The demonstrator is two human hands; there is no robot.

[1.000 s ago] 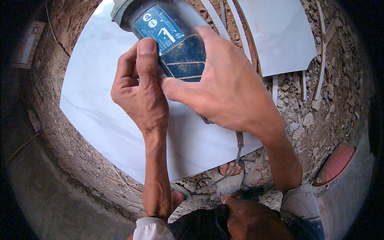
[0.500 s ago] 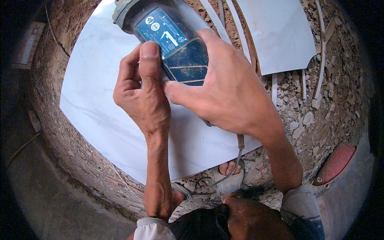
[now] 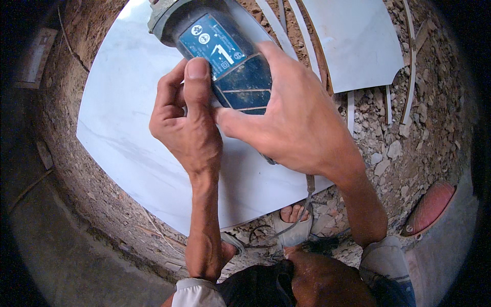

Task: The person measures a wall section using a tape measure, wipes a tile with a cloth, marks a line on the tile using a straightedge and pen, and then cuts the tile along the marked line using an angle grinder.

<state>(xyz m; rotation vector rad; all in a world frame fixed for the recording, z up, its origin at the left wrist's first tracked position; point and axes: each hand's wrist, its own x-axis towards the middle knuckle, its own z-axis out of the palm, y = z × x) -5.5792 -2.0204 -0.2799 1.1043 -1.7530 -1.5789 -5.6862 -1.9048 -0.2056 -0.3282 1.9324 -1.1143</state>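
Note:
A dusty blue angle grinder with a label on its body is held above a large white marble-patterned tile. Its grey head end points to the upper left and is partly cut off by the picture's top edge. My right hand wraps the rear of the body from the right, thumb underneath. Against the left side of the body, my left hand is closed, its thumb upright and its fingers curled. What lies under those fingertips is hidden. A grey cord hangs below my right hand and runs down past my foot.
Another cut white tile lies at the upper right, with narrow tile strips around it. Rubble and broken stone cover the ground. A red oval object lies at the right. My sandalled foot stands by the tile's near edge.
Both hands and the grinder have shifted slightly right and down together. The grip looks the same.

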